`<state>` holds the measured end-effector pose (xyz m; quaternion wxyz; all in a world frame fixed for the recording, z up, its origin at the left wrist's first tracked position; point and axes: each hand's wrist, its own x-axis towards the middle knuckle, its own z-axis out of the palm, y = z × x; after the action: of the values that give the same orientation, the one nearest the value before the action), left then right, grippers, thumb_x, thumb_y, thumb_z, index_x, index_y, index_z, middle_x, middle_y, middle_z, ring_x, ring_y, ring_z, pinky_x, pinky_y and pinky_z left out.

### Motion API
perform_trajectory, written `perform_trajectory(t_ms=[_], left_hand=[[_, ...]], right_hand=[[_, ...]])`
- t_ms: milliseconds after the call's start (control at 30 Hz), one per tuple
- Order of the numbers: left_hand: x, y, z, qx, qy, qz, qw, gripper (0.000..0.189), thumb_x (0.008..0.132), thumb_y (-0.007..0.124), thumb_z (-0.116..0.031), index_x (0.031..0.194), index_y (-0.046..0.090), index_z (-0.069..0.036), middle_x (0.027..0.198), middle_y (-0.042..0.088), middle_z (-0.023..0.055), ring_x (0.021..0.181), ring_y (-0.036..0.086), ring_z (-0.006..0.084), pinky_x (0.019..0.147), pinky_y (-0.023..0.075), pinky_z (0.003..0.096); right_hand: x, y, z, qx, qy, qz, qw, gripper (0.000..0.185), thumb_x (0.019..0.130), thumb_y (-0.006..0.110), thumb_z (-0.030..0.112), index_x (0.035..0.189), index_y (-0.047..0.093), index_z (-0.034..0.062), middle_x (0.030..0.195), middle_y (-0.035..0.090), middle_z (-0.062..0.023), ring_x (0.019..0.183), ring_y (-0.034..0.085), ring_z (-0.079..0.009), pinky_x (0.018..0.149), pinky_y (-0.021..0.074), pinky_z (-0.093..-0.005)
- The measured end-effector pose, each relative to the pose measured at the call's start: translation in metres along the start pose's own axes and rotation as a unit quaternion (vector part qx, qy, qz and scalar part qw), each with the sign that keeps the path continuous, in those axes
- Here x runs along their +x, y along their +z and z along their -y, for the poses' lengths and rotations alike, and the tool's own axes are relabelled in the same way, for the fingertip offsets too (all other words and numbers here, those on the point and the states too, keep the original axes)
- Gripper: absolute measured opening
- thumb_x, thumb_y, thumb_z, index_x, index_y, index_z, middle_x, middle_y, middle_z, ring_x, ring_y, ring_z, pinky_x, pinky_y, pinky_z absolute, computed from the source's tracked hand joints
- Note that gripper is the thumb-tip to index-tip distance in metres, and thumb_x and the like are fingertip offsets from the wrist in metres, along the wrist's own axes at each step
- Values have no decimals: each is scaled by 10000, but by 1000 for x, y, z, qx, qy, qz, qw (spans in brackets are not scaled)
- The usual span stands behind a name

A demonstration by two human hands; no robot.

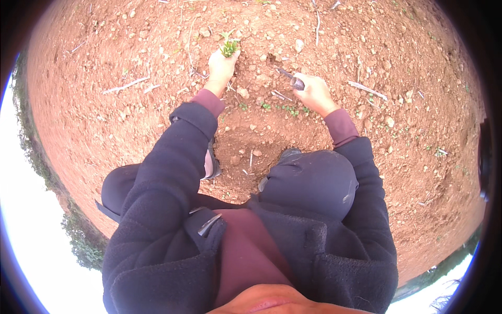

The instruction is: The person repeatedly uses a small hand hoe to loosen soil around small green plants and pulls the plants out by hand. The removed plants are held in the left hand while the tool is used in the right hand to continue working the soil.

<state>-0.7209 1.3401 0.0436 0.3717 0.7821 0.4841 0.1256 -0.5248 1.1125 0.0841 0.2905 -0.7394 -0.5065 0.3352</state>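
My left hand is closed around a small bunch of leafy green plants, whose leaves stick out past the fingers just above the soil. In my right hand is a small hand tool with a thick, worn handle. Its narrow dark blade points up and to the left, close to the ground. Just beyond the blade's tip is a small dark hollow in the reddish-brown soil. The exact kind of tool cannot be told.
Low green seedlings grow between my hands and my feet. Dry stalks and pale stones lie scattered over the field. My bent knees flank the near ground. Bushes line the field's left edge.
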Motion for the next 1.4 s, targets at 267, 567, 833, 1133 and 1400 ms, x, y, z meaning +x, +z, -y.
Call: perform_trajectory(t_ms=[267, 567, 833, 1133, 1400], left_hand=[[9, -33, -40, -181, -85, 14, 980, 227, 822, 734, -133, 1010, 683, -17, 900, 673, 13, 823, 590, 102, 793, 464, 282], [18, -55, -56, -208, -84, -15, 974, 243, 802, 752, -113, 1006, 684, 2, 860, 659, 12, 758, 566, 95, 718, 466, 282], [6, -51, -53, -312, -212, 61, 924, 169, 803, 757, -175, 885, 642, -83, 631, 482, -79, 513, 345, 34, 478, 284, 223], [1, 1, -36, -509, -387, 216, 738, 203, 837, 732, -212, 869, 612, -52, 656, 436, -39, 543, 403, 76, 469, 356, 224], [2, 11, -51, -574, -335, 216, 715, 197, 956, 550, -149, 1086, 627, -22, 649, 422, -75, 547, 387, 39, 464, 335, 202]], right_hand=[[-12, -39, 20, 98, 70, 36, 992, 157, 767, 643, 163, 894, 608, 76, 687, 612, -133, 623, 606, -275, 592, 461, -365], [-27, -80, 49, 24, 86, 22, 996, 175, 770, 660, 183, 910, 606, 92, 664, 602, -131, 628, 610, -305, 589, 463, -392], [-47, -94, 66, -131, -38, -49, 989, 147, 755, 681, 138, 875, 598, 120, 716, 616, -110, 681, 627, -298, 596, 482, -381], [-68, -97, 57, -37, 42, -39, 998, 117, 744, 671, 87, 838, 601, 84, 720, 605, -130, 684, 618, -306, 604, 473, -364], [-81, -103, 53, 25, 90, -27, 995, 131, 737, 676, 73, 836, 590, 66, 721, 607, -128, 668, 619, -277, 610, 471, -344]])
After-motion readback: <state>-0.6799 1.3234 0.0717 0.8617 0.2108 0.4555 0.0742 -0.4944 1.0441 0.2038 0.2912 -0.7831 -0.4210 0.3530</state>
